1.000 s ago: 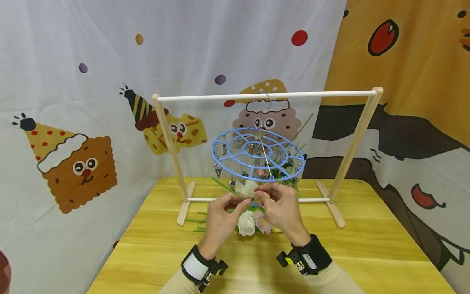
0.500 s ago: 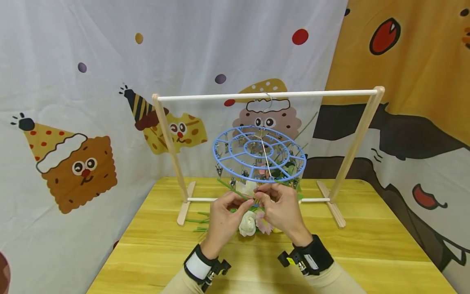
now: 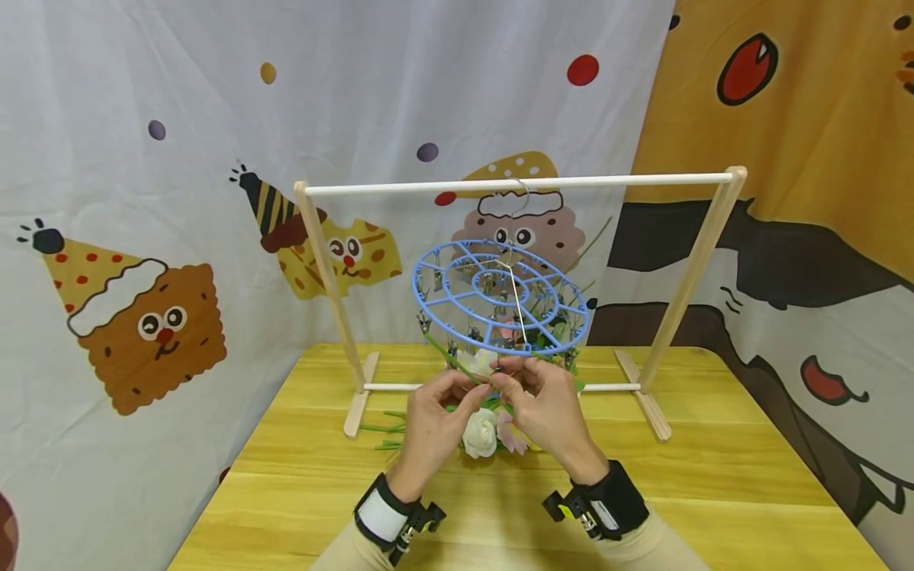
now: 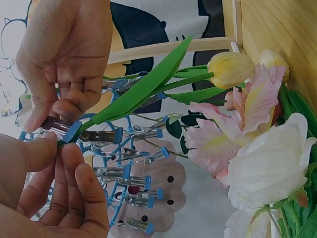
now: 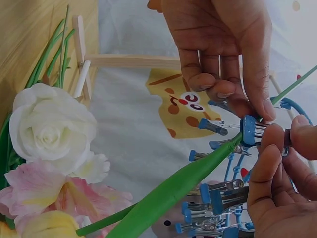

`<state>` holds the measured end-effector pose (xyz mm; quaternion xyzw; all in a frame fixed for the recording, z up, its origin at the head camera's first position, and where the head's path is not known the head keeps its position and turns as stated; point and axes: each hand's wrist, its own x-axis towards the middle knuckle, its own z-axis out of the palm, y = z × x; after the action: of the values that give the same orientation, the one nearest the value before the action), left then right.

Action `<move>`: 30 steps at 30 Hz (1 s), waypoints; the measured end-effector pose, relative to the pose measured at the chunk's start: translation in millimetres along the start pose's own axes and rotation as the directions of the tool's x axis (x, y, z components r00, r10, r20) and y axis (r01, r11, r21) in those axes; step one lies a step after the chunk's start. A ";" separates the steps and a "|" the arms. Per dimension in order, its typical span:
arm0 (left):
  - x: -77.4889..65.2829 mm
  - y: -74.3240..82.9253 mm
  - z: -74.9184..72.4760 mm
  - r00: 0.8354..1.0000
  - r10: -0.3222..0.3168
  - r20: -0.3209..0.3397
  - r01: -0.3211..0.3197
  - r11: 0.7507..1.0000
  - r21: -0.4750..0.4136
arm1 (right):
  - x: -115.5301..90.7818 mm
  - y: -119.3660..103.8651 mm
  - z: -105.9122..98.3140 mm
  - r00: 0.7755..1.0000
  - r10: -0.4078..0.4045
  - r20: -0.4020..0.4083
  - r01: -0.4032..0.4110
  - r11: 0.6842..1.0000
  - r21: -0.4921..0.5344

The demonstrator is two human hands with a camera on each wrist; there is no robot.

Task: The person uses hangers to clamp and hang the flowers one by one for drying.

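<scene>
Green stem (image 3: 449, 358) was slanted across clip (image 5: 249, 130), leaf (image 4: 143, 91) below it; pinched beside clip by fingers of left hand (image 3: 434, 416), nearer; clip gripped by right hand (image 3: 551, 406).

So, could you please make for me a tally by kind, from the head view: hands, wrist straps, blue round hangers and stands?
Left hand and right hand: 2
Left wrist strap and right wrist strap: 2
Blue round hanger: 1
Stand: 1
Total: 6
</scene>
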<state>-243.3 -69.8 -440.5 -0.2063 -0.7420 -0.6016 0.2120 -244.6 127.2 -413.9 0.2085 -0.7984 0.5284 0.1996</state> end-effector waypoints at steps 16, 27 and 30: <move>-8.1 -8.1 -13.9 0.998 0.050 0.050 -0.052 0.997 0.056 | -6.6 7.0 -6.8 0.989 -0.145 -0.019 0.145 0.989 0.016; -14.7 -17.1 -31.0 0.995 -0.013 0.104 0.002 0.994 0.107 | -10.0 8.9 -10.6 0.990 -0.140 -0.035 0.140 0.990 0.018; -17.3 -21.9 -35.0 0.991 -0.060 0.115 0.044 0.990 0.134 | -13.0 9.6 -11.2 0.989 -0.142 -0.042 0.143 0.990 0.014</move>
<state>-239.0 -109.2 -461.4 -0.2079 -0.7964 -0.5436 0.1645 -237.8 142.6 -424.2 0.2561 -0.7727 0.5237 0.2513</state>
